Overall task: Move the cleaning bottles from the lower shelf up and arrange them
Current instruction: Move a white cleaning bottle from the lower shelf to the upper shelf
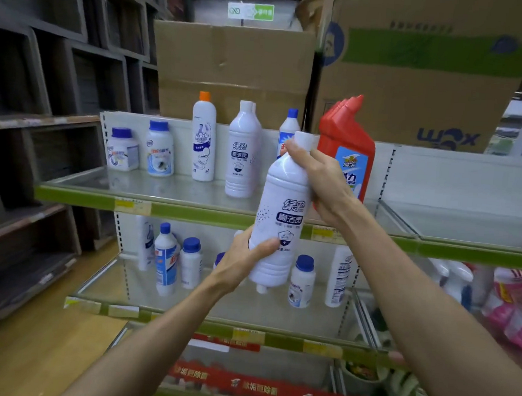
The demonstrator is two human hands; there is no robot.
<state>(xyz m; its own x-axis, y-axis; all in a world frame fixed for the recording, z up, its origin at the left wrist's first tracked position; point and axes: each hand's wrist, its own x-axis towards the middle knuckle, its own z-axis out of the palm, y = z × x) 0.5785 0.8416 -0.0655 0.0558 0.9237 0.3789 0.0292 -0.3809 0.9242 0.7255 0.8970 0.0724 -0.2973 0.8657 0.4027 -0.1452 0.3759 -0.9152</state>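
White bottle [283, 212] label: "绿伞 厕洁灵". Orange-capped bottle [203, 137]: "Mr Muscle". Red bottle [347, 154]: "威王". Cardboard box [418, 85]: "wox".

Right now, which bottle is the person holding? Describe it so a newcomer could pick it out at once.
Start at the upper shelf with the green front edge. In front of it, both hands lift a tall white bottle: the right hand grips its neck, the left hand its lower body. Unlike its twin bottle standing on that shelf, it is tilted and held in the air.
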